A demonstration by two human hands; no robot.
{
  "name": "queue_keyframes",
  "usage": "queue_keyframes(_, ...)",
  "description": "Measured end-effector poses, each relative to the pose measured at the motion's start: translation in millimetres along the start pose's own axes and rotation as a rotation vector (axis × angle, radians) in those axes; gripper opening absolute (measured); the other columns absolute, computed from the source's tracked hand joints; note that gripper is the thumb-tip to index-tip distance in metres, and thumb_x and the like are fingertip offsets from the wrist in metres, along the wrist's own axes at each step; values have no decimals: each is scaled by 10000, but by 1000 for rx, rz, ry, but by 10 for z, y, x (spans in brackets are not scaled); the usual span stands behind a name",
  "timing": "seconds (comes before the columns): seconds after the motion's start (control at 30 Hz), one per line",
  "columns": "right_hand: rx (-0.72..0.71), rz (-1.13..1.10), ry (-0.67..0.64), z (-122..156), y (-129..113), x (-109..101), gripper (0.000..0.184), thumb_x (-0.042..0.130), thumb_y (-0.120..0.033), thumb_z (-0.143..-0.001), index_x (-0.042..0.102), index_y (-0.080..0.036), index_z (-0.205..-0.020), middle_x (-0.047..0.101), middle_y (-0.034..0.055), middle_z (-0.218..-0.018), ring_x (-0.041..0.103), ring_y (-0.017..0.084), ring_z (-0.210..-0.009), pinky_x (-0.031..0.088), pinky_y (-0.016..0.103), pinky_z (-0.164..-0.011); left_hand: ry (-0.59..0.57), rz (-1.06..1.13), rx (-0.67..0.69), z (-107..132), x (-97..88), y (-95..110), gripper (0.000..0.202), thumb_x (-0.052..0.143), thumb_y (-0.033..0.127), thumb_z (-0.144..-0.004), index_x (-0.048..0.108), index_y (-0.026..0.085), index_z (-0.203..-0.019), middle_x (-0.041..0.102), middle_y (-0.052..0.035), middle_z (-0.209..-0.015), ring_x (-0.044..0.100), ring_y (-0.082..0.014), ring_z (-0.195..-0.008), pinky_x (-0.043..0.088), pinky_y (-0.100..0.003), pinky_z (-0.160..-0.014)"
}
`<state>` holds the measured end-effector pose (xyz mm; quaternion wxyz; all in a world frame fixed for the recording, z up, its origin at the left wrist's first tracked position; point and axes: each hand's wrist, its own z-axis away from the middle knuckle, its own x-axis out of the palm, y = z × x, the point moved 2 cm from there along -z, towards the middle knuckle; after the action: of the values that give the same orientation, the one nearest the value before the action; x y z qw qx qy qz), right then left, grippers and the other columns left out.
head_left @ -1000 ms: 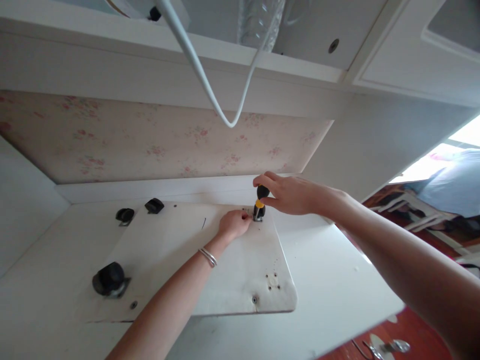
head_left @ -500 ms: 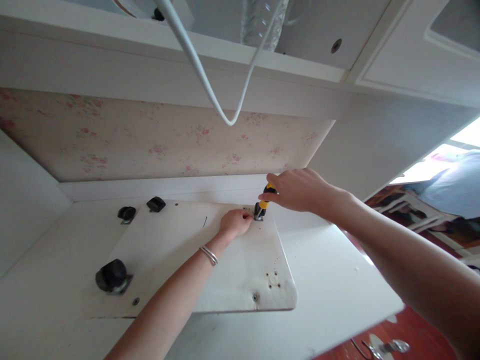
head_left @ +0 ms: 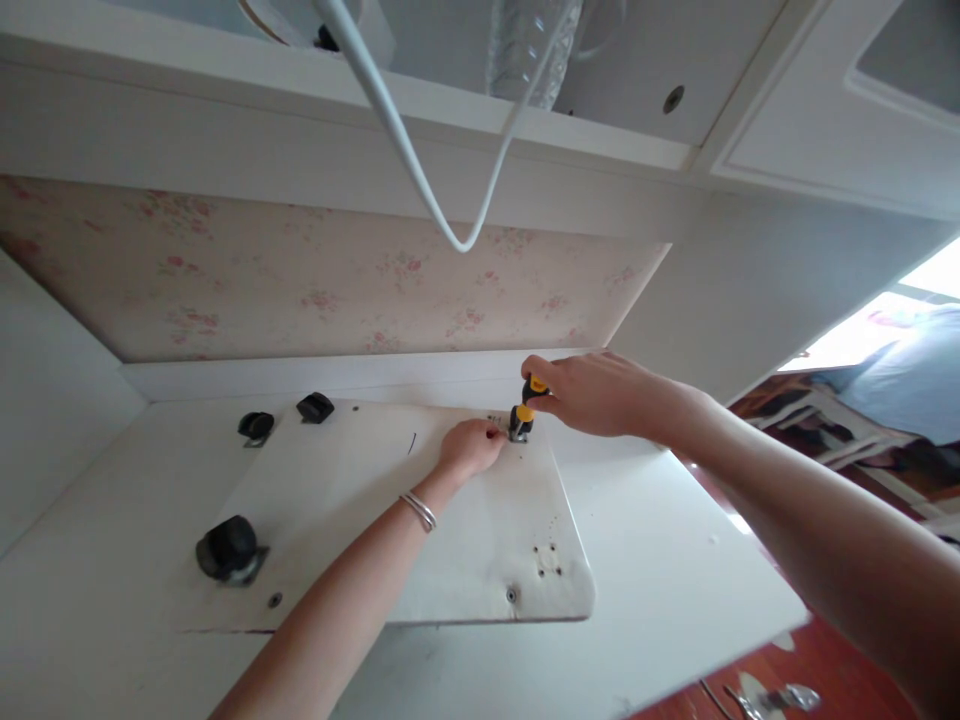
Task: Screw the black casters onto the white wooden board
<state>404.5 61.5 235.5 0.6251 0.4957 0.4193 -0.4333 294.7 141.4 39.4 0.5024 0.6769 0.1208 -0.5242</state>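
My right hand point(head_left: 600, 392) is wrapped round a short black-and-yellow screwdriver point(head_left: 523, 412), whose tip stands on the far right corner of a white board point(head_left: 420, 520). My left hand point(head_left: 471, 445) rests on the board just left of the tip, fingers pinched at something small I cannot make out. A metal bracelet point(head_left: 417, 511) sits on my left wrist. Screw holes point(head_left: 547, 560) show near the board's near right corner.
A black caster wheel point(head_left: 227, 548) sits at the board's near left corner, and two more point(head_left: 256, 425) point(head_left: 314, 407) at the far left. The board lies on a white desk point(head_left: 675, 560) under a shelf. A white cable point(head_left: 420, 170) hangs above.
My right hand has shifted its grip on the screwdriver handle, turning it in place. My left hand has stayed at the tip.
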Motion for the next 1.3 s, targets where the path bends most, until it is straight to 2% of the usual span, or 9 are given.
queue_keyframes(0.1, 132, 141, 51, -12, -2, 11, 559, 348, -626, -971, 653, -167, -1060, 740, 175, -873, 708, 348, -849, 439, 390, -662, -2, -2, 1, 9, 12, 6, 307, 520, 452, -923, 804, 334, -929, 795, -18, -1004, 720, -238, -961, 504, -297, -791)
queue_keyframes(0.17, 138, 126, 74, -12, 1, 31, 583, 347, -637, -970, 636, -161, -1142, 744, 183, -928, 709, 352, -867, 446, 396, -666, 0, -5, 4, 17, 14, 12, 312, 518, 449, -924, 805, 327, -921, 795, -24, -998, 720, -242, -962, 506, -302, -797)
queue_keyframes(0.3, -11, -30, 60, 8, 13, 50, 438, 402, -476, -988, 490, -255, -1357, 709, 122, -1206, 705, 301, -931, 455, 383, -703, 3, -10, 3, 17, -10, 4, 308, 516, 435, -926, 804, 328, -936, 793, -27, -1010, 717, -243, -971, 508, -307, -813)
queue_keyframes(0.37, 20, 20, 43, 6, 18, 39, 405, 410, -510, -977, 569, -246, -1239, 738, 121, -1098, 707, 318, -889, 449, 385, -676, 2, -12, 4, 16, -18, -2, 307, 516, 429, -926, 805, 326, -932, 794, -27, -1003, 717, -240, -967, 509, -304, -813)
queue_keyframes(0.47, 130, 161, 39, -10, 11, 25, 562, 328, -629, -974, 628, -173, -1110, 736, 167, -862, 707, 365, -829, 441, 401, -636, 2, -15, 13, 33, 1, 7, 307, 517, 408, -927, 806, 305, -921, 793, -38, -993, 716, -238, -965, 507, -302, -824)
queue_keyframes(0.53, 136, 157, 22, -11, 3, 39, 613, 287, -647, -977, 619, -153, -1124, 733, 182, -862, 707, 371, -839, 440, 408, -642, 6, -16, 29, 54, 29, 26, 307, 512, 376, -929, 806, 286, -922, 789, -50, -1012, 712, -238, -981, 503, -302, -842)
queue_keyframes(0.67, 10, -37, -54, 21, 16, 103, 429, 425, -529, -966, 526, -228, -1254, 746, 114, -1039, 704, 312, -860, 426, 379, -658, -7, -8, 76, 74, 67, 52, 306, 513, 321, -923, 811, 257, -893, 788, -70, -1015, 714, -236, -970, 499, -296, -839)
queue_keyframes(0.8, 20, -23, -24, 30, 48, 97, 298, 449, -445, -956, 557, -256, -1160, 744, 78, -1012, 697, 309, -858, 410, 367, -641, -11, 1, 82, 57, 46, 26, 315, 506, 317, -928, 809, 243, -883, 791, -74, -1000, 720, -230, -945, 499, -285, -813)
queue_keyframes(1.3, 190, 138, 60, -22, 13, -2, 799, 242, -812, -877, 754, -198, -878, 714, 177, -806, 695, 360, -828, 456, 426, -661, 50, -3, 57, 52, 39, -74, 351, 463, 311, -942, 797, 230, -871, 790, -82, -964, 718, -224, -887, 486, -281, -784)
